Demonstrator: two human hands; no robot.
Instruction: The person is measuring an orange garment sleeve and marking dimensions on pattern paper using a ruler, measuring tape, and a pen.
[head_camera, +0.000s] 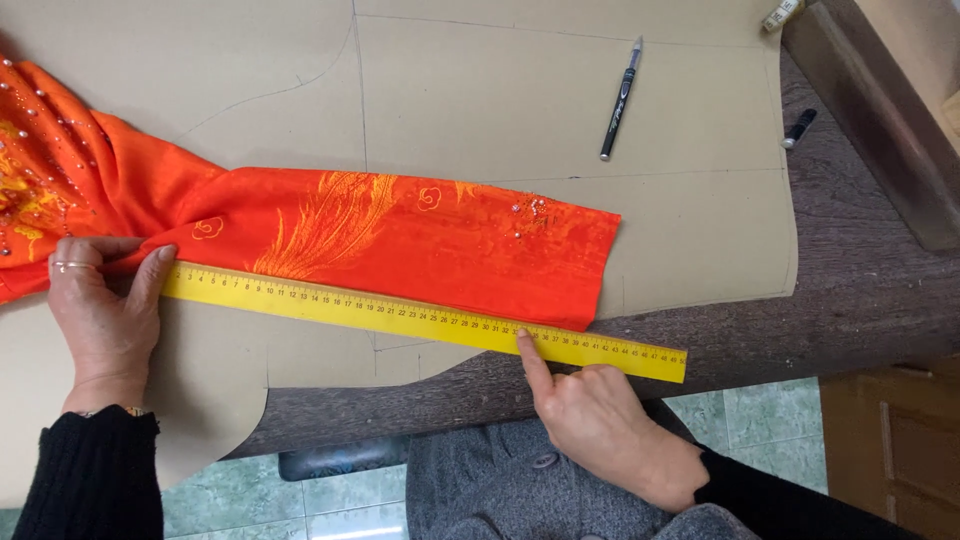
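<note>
Pressing flat on the near end of a yellow ruler (420, 318), the left hand (103, 310) lies open at the left of the bench (860, 290), its fingers spread over the ruler's end and the bunched upper part of an orange garment sleeve (400, 240); it grips nothing, only holding both down, and a ring shows on one finger. The beaded, gold-printed sleeve stretches from the left edge toward the middle of the bench, lying on sheets of tan pattern paper (560, 90) marked with drawn lines and curves. The ruler runs along the sleeve's lower edge, touching it, and slants slightly down to the right, its far end passing the cuff and overhanging the paper onto bare dark wood. The right hand (600, 420) is loosely curled, its index finger stretched out with the tip on the ruler's near edge just short of the cuff; it has hold of nothing. Both arms wear black knitted sleeves, and a grey buttoned coat (520, 490) shows below the bench edge. Further right, a black pen (621, 98) lies on the paper near the far side, and a small black cap (800, 128) rests on the dark wood beside it. Pale green floor tiles (760, 425) show beneath, with a wooden cabinet (900, 450) at the right.
</note>
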